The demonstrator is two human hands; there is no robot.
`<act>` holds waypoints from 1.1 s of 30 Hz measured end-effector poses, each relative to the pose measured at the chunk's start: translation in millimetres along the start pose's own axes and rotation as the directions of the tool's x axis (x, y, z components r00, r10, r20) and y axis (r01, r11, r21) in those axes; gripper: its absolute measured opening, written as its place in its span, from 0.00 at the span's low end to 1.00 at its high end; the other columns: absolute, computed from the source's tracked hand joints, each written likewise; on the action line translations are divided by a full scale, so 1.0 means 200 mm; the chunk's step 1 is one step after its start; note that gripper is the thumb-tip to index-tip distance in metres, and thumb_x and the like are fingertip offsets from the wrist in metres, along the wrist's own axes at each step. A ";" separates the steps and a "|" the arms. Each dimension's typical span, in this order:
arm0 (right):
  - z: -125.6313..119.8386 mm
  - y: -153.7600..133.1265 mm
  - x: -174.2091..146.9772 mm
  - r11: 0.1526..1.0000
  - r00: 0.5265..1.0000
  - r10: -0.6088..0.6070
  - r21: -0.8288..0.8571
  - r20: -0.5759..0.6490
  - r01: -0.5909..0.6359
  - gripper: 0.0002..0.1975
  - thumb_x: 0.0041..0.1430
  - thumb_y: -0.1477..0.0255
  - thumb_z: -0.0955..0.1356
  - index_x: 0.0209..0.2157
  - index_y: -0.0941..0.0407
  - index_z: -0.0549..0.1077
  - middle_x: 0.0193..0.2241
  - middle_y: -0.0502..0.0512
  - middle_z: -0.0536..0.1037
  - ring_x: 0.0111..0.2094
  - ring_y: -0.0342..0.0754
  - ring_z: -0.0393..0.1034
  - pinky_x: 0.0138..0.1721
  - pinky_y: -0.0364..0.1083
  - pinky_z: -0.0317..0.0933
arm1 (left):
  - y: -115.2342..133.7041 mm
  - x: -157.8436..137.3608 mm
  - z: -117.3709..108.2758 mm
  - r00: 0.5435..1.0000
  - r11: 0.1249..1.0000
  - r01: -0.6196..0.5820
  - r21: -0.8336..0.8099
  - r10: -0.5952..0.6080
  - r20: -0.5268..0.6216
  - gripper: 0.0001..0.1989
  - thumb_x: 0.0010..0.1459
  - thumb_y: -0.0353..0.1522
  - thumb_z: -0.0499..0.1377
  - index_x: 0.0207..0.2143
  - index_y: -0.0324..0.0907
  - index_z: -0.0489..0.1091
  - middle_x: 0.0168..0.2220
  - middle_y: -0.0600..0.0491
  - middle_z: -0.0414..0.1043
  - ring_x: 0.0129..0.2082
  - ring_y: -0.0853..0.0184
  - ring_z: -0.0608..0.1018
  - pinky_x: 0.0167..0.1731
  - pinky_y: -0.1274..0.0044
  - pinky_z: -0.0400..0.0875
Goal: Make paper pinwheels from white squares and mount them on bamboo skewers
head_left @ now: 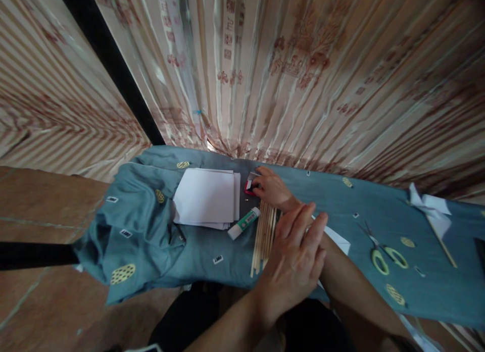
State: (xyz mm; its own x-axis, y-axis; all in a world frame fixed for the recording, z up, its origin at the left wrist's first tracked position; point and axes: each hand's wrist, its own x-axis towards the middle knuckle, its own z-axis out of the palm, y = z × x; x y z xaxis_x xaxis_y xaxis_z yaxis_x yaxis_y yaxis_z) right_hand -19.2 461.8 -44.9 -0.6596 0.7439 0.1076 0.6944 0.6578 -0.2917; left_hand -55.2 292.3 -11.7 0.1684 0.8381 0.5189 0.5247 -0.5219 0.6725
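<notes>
My right hand (275,188) reaches to the back of the cloth-covered table. Its thumb and fingers are closed on a small red object (249,186) with white and black parts, too hidden to name. My left hand (293,258) is nearer, fingers stretched out, overlapping the right forearm in view. It appears to hold nothing; whether it touches the forearm I cannot tell. A bundle of thin wooden sticks (265,236) lies beside it, partly covered. White paper with a fold (339,239) shows behind my right forearm. A glue stick (244,223) lies left of the sticks.
A stack of white paper (204,196) lies on the blue-green cloth (197,256) at left. Scissors with green handles (386,256) rest to the right. Farther right is a stick with white paper (435,213) at its end. A patterned curtain (265,89) hangs behind the table.
</notes>
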 end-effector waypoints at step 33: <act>0.11 -0.17 -0.36 0.983 0.988 -0.153 0.103 0.011 0.151 0.23 0.51 0.83 0.66 0.49 0.58 0.75 0.59 0.63 0.69 0.61 0.57 0.60 0.63 0.58 0.53 | 0.06 -0.07 0.10 0.995 0.979 -0.076 0.191 0.063 0.071 0.28 0.62 0.32 0.52 0.64 0.46 0.55 0.66 0.47 0.58 0.65 0.54 0.59 0.61 0.61 0.54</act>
State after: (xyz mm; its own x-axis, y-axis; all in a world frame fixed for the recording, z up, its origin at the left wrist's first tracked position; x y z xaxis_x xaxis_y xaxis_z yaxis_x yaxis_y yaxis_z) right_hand -2.3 383.6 -64.2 -0.7609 0.6335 0.1405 0.5537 0.7467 -0.3685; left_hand -33.5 277.8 -20.5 0.2605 0.8125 0.5216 0.6602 -0.5441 0.5178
